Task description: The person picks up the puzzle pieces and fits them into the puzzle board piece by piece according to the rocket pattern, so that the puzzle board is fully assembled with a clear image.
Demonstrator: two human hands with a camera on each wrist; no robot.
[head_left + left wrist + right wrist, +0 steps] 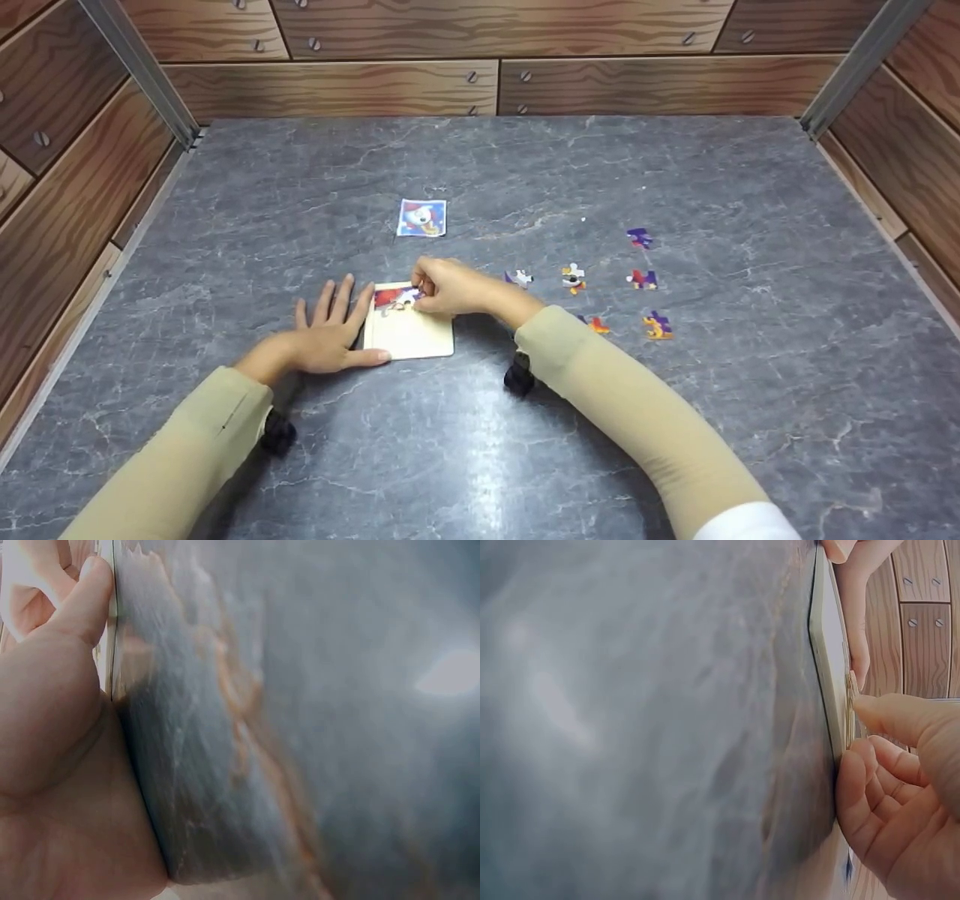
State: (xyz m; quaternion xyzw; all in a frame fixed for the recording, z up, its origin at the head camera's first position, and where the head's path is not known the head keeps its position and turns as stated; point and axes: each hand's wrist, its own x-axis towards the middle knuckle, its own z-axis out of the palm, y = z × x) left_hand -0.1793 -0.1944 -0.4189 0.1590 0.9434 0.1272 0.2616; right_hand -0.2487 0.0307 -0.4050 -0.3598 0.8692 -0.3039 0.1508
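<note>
A small cream puzzle tray [414, 336] lies on the table, with red, white and purple jigsaw pieces [391, 299] in its upper part. My left hand [328, 346] rests spread at its left side, the thumb lying over its lower left edge. At the upper right of the tray, my right hand [450, 289] pinches a puzzle piece between thumb and curled fingers; the fingers hide most of that piece. The right wrist view shows the thumb [881, 712] pressed against thin pieces [850, 701] on the tray face [829, 645].
A picture card [421, 217] with a white cartoon figure lies beyond the tray. Several loose puzzle pieces lie to the right, among them a purple one [640, 238] and an orange one [658, 326]. The right sleeve [600, 375] partly covers another piece [598, 324]. Wood-patterned panels [330, 88] enclose the table.
</note>
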